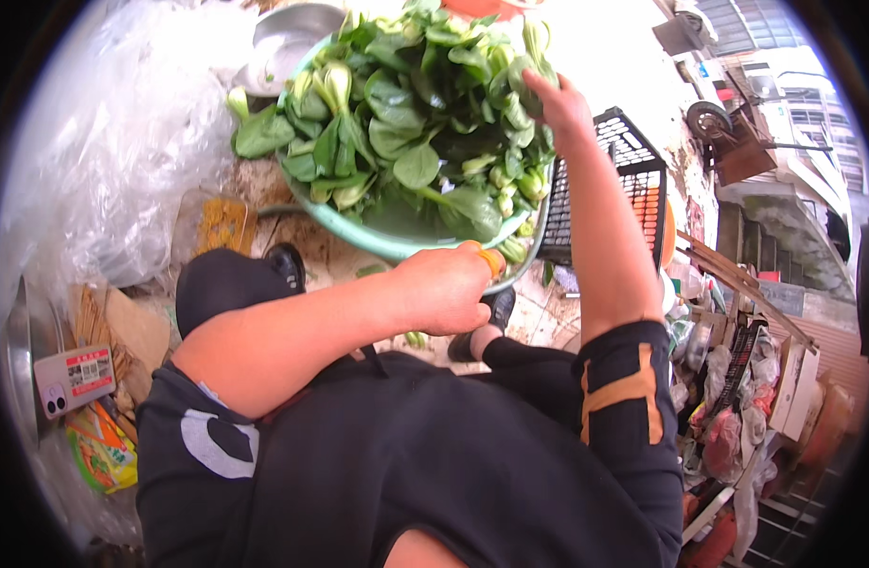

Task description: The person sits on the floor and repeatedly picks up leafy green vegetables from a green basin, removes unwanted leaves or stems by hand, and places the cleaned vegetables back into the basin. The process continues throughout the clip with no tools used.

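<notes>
A heap of bok choy [399,128] fills a pale green plastic basin [385,245] in front of me. At the basin's far right, my right hand [564,110] grips a bok choy [539,46] by its leaves, its pale stem end up. My left hand [445,287] is curled in a fist just on my side of the basin's rim. A small orange object [490,263] shows at its fingers; the rest of it is hidden. Several cut stem pieces [512,250] lie below the basin's right rim, in another container partly covered by it.
A black plastic crate [608,188] stands right of the basin. Clear plastic sheeting [143,135] is piled at left, with a metal pot [292,35] behind. A phone [74,380] and a yellow food packet [104,454] lie lower left. Bags and planks [750,284] clutter the right.
</notes>
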`<state>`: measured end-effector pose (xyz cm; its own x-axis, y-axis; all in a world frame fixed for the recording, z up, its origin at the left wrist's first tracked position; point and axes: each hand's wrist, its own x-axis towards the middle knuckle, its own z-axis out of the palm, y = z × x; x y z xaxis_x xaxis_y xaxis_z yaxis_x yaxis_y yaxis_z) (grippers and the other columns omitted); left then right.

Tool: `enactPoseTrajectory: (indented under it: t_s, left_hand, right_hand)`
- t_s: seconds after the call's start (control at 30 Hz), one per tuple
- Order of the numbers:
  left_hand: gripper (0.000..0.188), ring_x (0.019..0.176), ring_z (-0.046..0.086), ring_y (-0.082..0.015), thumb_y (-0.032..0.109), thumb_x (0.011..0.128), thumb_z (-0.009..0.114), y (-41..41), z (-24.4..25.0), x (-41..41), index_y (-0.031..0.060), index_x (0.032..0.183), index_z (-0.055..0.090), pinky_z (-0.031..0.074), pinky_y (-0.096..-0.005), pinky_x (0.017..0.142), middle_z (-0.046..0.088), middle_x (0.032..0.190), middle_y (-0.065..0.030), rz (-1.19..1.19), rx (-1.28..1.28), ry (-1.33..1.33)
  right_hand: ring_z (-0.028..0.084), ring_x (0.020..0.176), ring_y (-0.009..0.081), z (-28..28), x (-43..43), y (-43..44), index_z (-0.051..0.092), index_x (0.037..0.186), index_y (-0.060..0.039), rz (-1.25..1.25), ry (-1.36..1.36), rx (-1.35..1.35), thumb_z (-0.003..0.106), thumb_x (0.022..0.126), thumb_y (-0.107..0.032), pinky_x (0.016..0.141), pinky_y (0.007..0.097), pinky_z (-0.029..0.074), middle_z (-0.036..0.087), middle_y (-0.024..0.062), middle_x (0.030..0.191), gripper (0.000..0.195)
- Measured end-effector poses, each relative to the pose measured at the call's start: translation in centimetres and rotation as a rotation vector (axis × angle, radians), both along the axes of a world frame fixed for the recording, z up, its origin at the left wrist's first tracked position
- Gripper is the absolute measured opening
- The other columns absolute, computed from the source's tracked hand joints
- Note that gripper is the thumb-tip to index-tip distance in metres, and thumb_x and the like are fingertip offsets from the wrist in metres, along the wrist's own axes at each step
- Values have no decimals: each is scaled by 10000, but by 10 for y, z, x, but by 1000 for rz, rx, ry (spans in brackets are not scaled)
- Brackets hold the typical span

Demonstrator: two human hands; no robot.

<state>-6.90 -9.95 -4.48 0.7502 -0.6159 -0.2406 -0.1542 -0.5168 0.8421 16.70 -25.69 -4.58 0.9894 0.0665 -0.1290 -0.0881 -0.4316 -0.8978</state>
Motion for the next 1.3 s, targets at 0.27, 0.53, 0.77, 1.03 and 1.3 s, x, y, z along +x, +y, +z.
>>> enactPoseTrajectory:
  t_s: [0.27, 0.53, 0.77, 1.03, 1.3]
  left_hand:
    - [303, 887, 676, -302, 146, 796, 635, 8, -18, -21, 38, 1078, 639, 526, -446, 732, 641, 1000, -162, -421, 385, -194]
    - [293, 923, 665, -267, 153, 809, 634, 6, -6, -24, 31, 1072, 674, 485, -405, 777, 650, 999, -123, -505, 426, -264]
    - [281, 906, 670, -264, 155, 807, 636, 8, -13, -27, 27, 1050, 696, 488, -400, 771, 655, 999, -128, -498, 426, -271]
    - [284, 892, 671, -257, 182, 804, 646, 8, -12, -26, 44, 1045, 703, 484, -403, 749, 658, 988, -114, -497, 441, -291]
    - [259, 874, 663, -250, 195, 803, 651, 9, -19, -31, 64, 1014, 723, 476, -399, 726, 649, 980, -107, -460, 433, -311]
  right_hand:
    - [673, 773, 197, -80, -28, 3, 438, 1407, 8, 17, 194, 68, 685, 915, -198, 625, 272, 541, 646, 193, 1113, 588]
    - [681, 748, 150, -156, -103, -8, 693, 1125, -36, 295, 218, -428, 706, 830, -200, 700, 288, 534, 728, 85, 901, 338]
    - [707, 893, 283, -170, -126, -3, 715, 1084, -67, 331, 103, -646, 678, 787, -237, 869, 368, 542, 736, 140, 951, 343]
    - [635, 1071, 346, -173, -99, 6, 680, 1157, -92, 326, 20, -825, 639, 801, -227, 934, 416, 504, 657, 195, 1152, 383]
    - [649, 1053, 380, -190, -89, 26, 666, 1195, -51, 419, 167, -954, 602, 770, -139, 924, 432, 511, 686, 217, 1102, 439]
